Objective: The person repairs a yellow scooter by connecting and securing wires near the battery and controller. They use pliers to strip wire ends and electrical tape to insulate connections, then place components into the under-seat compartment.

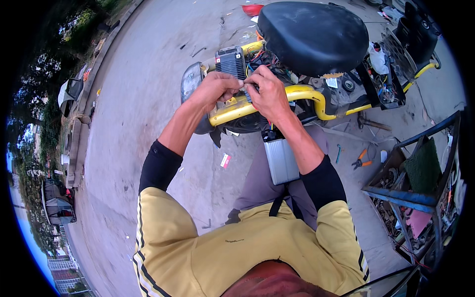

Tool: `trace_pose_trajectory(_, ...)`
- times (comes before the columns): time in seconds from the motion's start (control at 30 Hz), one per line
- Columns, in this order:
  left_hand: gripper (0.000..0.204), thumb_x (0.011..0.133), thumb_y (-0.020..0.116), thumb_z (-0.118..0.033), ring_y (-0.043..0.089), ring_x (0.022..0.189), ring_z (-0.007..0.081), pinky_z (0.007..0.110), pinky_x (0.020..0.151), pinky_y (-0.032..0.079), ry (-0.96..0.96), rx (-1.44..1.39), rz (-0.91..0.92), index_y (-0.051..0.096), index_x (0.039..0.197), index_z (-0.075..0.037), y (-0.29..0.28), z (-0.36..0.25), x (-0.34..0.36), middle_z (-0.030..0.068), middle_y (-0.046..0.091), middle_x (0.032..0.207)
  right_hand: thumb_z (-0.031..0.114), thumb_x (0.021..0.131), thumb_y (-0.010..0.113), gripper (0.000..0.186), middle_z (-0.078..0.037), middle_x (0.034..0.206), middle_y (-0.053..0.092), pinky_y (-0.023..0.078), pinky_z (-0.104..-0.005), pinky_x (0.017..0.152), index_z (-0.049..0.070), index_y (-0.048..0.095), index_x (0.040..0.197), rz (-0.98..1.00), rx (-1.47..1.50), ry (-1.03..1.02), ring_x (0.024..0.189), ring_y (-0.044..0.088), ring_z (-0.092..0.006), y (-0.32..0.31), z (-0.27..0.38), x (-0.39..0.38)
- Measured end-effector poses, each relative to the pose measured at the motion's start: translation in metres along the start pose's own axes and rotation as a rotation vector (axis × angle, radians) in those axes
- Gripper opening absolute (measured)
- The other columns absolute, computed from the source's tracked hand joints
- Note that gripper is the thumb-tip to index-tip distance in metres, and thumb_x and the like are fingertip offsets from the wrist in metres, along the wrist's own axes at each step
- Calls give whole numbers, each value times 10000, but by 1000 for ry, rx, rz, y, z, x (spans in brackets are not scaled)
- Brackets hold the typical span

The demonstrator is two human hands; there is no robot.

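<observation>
Over the yellow frame tube (232, 115) of a partly stripped electric scooter, my left hand (217, 90) and my right hand (268, 94) meet fingertip to fingertip. Both are closed in a pinch. What lies between the fingers is too small and hidden to make out; it may be part of the wiring. Just beyond them sits a dark finned box (229, 63) with terminals, and loose coloured wires (256, 60) run beside it. A silver finned controller box (282, 161) rests on my thigh, with wires rising from its top toward my right hand.
A black seat (312, 38) covers the scooter's middle. An open black box of wires (383, 86) lies to its right. On the ground at right are a hammer (374, 122) and orange-handled pliers (363, 159), near a metal rack (410, 195) full of parts.
</observation>
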State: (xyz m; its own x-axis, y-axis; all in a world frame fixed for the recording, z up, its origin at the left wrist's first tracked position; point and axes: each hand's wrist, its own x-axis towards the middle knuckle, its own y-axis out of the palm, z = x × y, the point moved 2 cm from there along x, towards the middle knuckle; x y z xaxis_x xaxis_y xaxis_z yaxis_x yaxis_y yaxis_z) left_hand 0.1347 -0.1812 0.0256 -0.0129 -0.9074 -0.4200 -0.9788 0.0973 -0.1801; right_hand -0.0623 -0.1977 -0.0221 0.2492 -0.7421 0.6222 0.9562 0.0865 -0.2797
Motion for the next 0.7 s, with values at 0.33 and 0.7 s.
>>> trace_pose_trajectory(0.33,319,812,857,-124,699,798,182,337,593,556,1393,1459,-401,754,1114,-139,8,-11,-31,-6,704,1057,87,936,743,102,-146,994,656,557,-485,785,-8,766,967,24,30,66,866,704,-368,-3,-1,2)
trace_pose_trajectory(0.7,93,893,749,-158,697,731,237,337,569,500,923,1114,-523,732,926,-73,32,0,-22,63,652,840,57,914,766,93,-143,1009,649,565,-492,780,-8,761,980,-22,-50,-30,878,708,-375,2,-1,-1)
